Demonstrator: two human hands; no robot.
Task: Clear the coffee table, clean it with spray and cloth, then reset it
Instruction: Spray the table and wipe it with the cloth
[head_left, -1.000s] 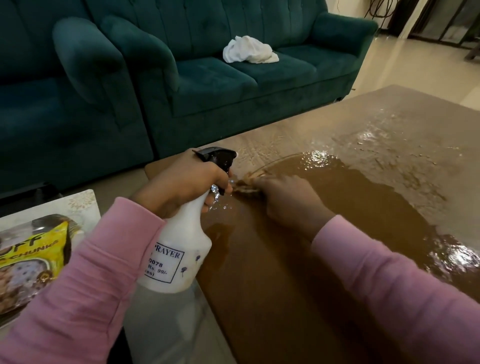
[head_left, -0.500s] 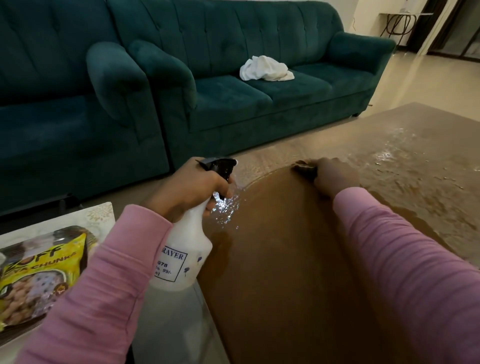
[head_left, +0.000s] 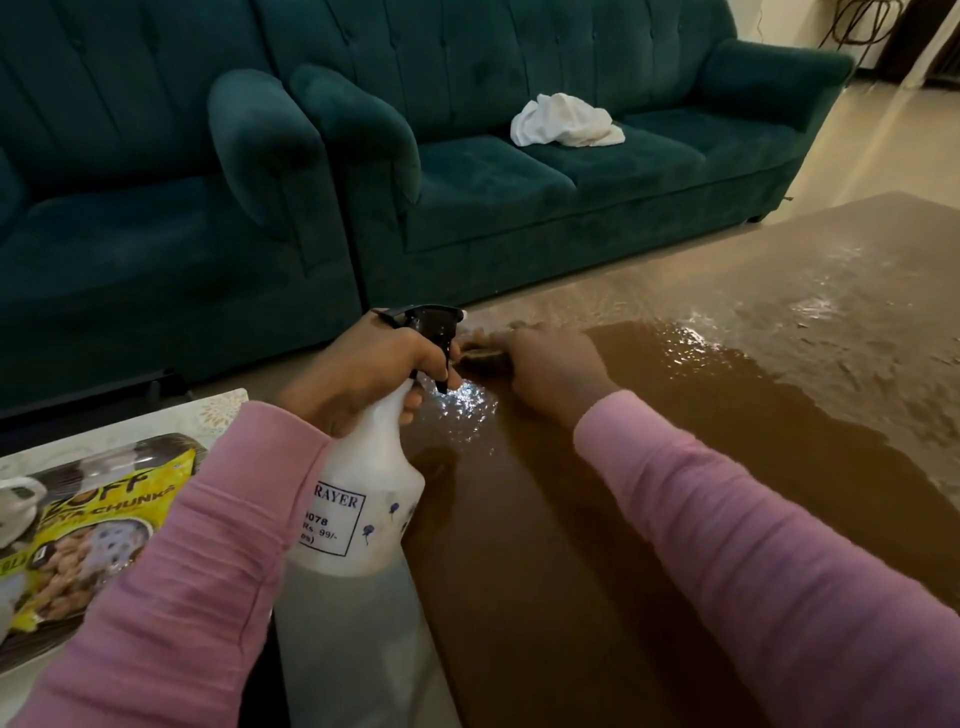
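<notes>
Beside the spray bottle (head_left: 363, 483), the right grip (head_left: 558, 374) holds — perhaps — a cloth (head_left: 483, 356).

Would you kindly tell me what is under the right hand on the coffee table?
A dark, brownish cloth pokes out past the right hand, lying on the wet coffee table. The hand covers the rest of the cloth.

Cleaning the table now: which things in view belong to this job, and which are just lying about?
In the job: spray bottle, held by left hand; brown cloth under right hand; wet coffee table.
Lying about: white cloth on sofa; snack packet on tray.
</notes>
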